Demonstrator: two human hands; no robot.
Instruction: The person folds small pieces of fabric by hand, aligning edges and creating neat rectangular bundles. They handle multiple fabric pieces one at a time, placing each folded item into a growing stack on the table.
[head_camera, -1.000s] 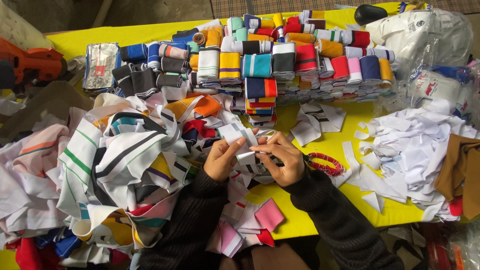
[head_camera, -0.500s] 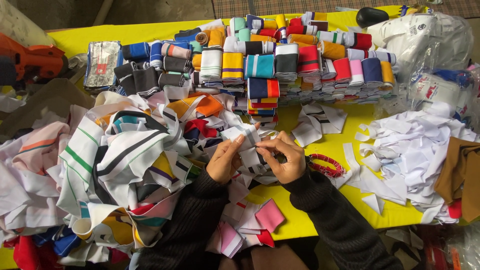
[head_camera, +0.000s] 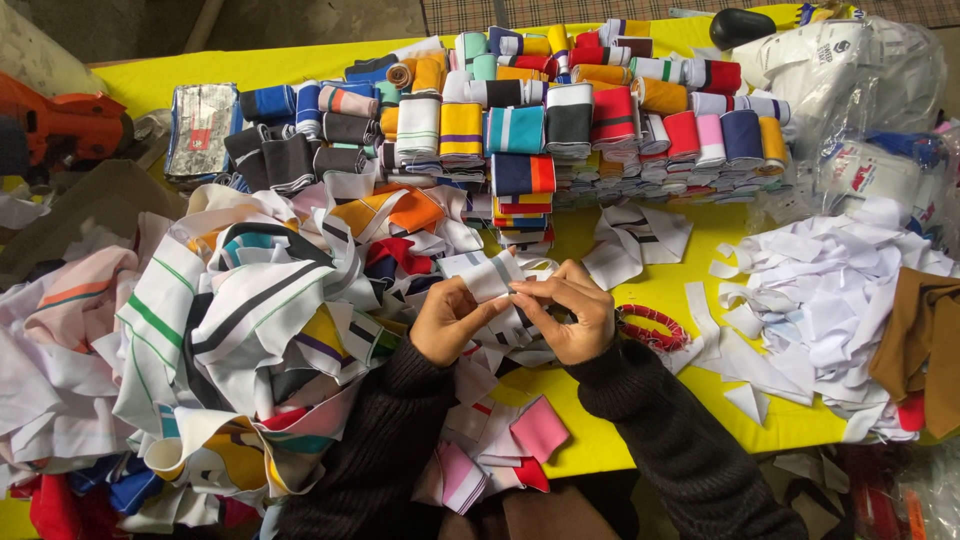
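A white striped fabric strip (head_camera: 487, 275) is pinched between the left hand (head_camera: 447, 322) and the right hand (head_camera: 570, 312) above the yellow surface (head_camera: 640, 420) — both grips closed on it. One red bangle (head_camera: 652, 327) lies just beside the right hand; loose striped collars (head_camera: 240, 320) are heaped left, folded stacks (head_camera: 560, 130) behind.

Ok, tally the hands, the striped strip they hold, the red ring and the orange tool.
Hands: 2, left hand and right hand
Striped strip, pinched by both: 1
Red ring: 1
Orange tool: 1
Total: 5
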